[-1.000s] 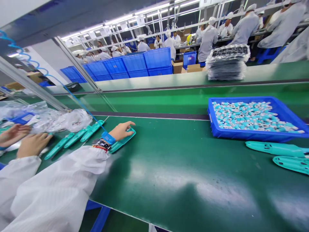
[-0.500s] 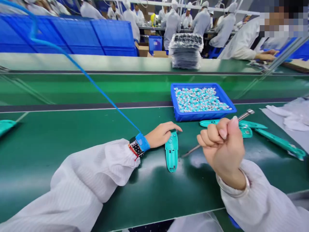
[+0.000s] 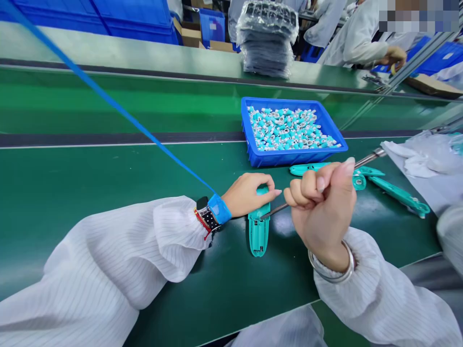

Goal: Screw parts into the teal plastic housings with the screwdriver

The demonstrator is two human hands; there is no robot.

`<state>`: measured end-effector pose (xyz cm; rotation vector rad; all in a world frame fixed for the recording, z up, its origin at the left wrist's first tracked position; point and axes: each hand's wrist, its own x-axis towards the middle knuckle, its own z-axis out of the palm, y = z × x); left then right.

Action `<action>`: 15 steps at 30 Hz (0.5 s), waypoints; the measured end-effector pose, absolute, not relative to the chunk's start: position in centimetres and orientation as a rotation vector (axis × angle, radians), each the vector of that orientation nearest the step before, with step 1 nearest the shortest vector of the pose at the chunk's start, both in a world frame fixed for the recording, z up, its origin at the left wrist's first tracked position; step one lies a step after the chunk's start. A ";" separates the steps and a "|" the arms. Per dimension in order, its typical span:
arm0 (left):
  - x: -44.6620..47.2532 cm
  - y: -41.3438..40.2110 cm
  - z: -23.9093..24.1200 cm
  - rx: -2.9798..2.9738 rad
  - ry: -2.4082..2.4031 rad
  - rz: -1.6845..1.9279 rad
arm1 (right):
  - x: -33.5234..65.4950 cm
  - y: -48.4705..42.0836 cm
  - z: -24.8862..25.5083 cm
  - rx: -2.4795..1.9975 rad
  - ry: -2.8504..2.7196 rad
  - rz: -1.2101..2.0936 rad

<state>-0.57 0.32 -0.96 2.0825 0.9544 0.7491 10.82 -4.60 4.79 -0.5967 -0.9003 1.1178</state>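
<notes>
A teal plastic housing lies lengthwise on the green bench, its open side up. My left hand rests over its far end, fingers curled down on it and holding it in place. My right hand is closed in a fist round a thin metal tool. The tool's tip points down-left and sits at the housing near my left fingertips. A blue wrist strap with a blue coiled cord is on my left wrist.
A blue tray of small teal and white parts stands just beyond my hands. More teal housings lie to the right, beside clear plastic bags. A wrapped stack of dark trays sits on the far ledge. Another worker's hand is at top right.
My left hand dragged the teal housing from the left pile to the middle of the bench. My right hand came in with the tool and moved its tip onto the housing.
</notes>
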 end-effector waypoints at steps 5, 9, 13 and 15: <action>-0.5 0.4 -1.3 2.071 0.967 0.792 | 10.5 -4.5 4.7 -0.609 -0.899 1.124; -0.5 0.4 -1.2 2.049 0.988 0.795 | 10.1 -4.5 4.7 -0.630 -0.901 1.110; -0.5 0.4 -1.3 2.033 0.991 0.807 | 9.6 -4.9 4.7 -0.635 -0.949 1.074; -0.4 0.4 -1.3 2.016 1.007 0.788 | 9.4 -5.3 4.6 -0.630 -1.002 1.048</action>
